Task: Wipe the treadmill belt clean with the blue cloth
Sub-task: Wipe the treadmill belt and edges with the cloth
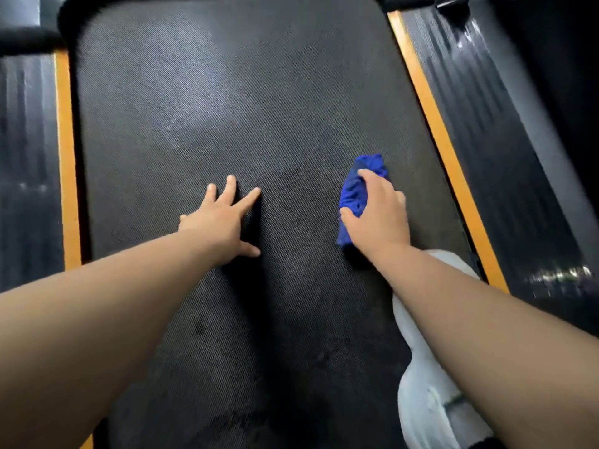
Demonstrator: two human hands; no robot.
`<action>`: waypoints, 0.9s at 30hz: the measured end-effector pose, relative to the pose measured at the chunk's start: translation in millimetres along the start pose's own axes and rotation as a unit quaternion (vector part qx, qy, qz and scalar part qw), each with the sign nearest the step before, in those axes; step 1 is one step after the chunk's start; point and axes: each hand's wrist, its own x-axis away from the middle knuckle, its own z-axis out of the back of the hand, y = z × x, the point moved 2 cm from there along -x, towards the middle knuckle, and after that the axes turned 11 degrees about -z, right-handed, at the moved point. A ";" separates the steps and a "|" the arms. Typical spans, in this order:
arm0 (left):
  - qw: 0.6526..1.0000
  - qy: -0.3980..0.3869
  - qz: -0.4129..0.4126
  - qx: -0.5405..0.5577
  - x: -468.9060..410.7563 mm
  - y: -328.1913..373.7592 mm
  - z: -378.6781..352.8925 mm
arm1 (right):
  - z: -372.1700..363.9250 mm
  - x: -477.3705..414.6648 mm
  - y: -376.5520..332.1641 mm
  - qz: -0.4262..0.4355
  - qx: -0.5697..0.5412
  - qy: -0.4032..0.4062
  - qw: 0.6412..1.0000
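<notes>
Bunching under the right hand [379, 218], the blue cloth [353, 192] lies on the right side of the treadmill belt [243, 108], near the orange edge strip [434, 124]. It looks soft, light and limp, best taken as a wad from above; the grip curls round it. The left hand [223, 222] rests flat, fingers spread, mid-belt.

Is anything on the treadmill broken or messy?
Nothing looks broken or spilled. The belt has darker blotches near the bottom of the view, maybe dirt not wiped yet. The right hand grips the bunched blue cloth; the left hand lies flat.
</notes>
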 end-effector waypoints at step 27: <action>1.000 -0.009 0.009 -0.003 2.3 1.5 7.9 | -8.1 -11.1 -37.1 0.262 0.000 0.049 0.964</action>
